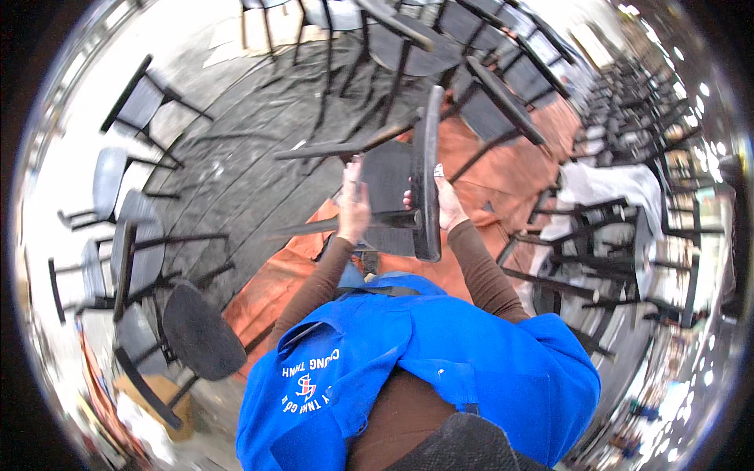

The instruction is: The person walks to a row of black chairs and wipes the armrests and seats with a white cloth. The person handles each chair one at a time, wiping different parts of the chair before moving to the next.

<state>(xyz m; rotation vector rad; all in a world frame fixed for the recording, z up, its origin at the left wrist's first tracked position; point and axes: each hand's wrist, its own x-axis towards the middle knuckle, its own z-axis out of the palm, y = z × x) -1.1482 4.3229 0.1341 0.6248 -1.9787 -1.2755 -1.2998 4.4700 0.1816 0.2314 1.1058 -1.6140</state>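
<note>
In front of my body is a dark chair (387,177), tipped over with its legs pointing left and its long curved top rail on the right. My right hand (445,200) is closed around that rail, the thumb on the near side and fingertips showing past its inner side. At the opposite edge of the seat, my left hand (353,206) holds the chair between two legs, its fingers pointing away from me and the thumb beside the seat. Whether the chair touches the floor cannot be made out.
Orange sheeting (503,169) and wrinkled black sheeting (236,149) cover the floor. Several dark chairs stand on the left, including one with a rounded backrest (203,330). More chairs (503,98) stand ahead. Stacked chairs (605,251) and white cloth (609,192) are on the right.
</note>
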